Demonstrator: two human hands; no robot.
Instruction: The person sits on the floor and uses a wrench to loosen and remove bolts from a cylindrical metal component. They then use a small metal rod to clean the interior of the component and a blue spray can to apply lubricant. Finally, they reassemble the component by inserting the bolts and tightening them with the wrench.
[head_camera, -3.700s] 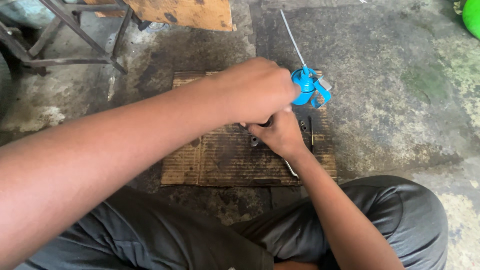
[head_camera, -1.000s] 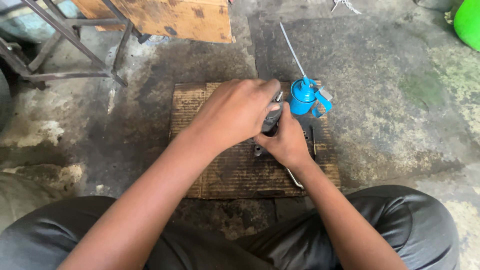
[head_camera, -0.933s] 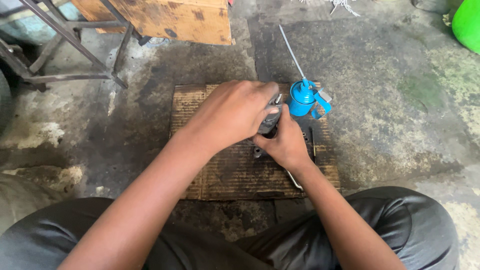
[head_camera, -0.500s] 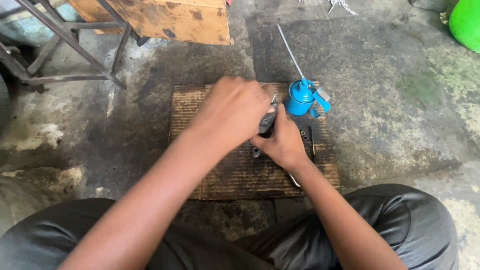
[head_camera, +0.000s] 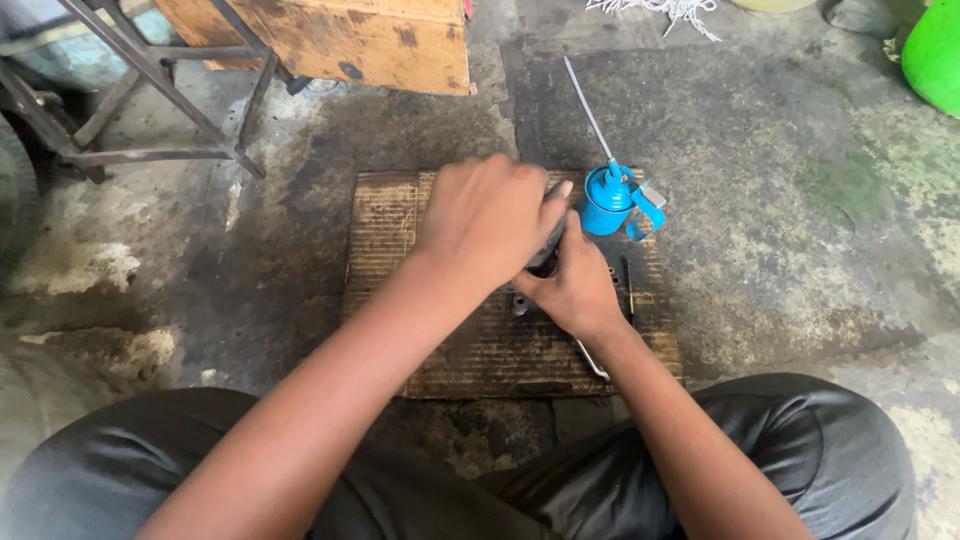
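The small dark metal part (head_camera: 545, 262) sits between my two hands, over the middle of the brown ribbed mat (head_camera: 400, 250) on the floor. Most of it is covered, so I cannot tell its shape; only a dark sliver and a pale lug below my left knuckles show.

My left hand (head_camera: 490, 215) is curled over the part from above, fingers bent down and closed around its top, thumb tip poking out toward the oil can. My right hand (head_camera: 575, 285) comes from below, fingers wrapped tight on the same part, pressing against my left hand. Both hands are clamped on it, with no gap between them.

Just beside my left thumb stands the blue oil can (head_camera: 608, 200), upright on the mat's far right corner, its long thin spout slanting away over the concrete floor (head_camera: 780, 200). A thin metal rod (head_camera: 592, 360) runs out from under my right wrist; its upper end is hidden. Another slim dark tool (head_camera: 629, 290) lies near the mat's right edge, hard to make out.

Farther off, a worn wooden box (head_camera: 350, 40) and a metal frame (head_camera: 150, 90) are cut off by the top edge.
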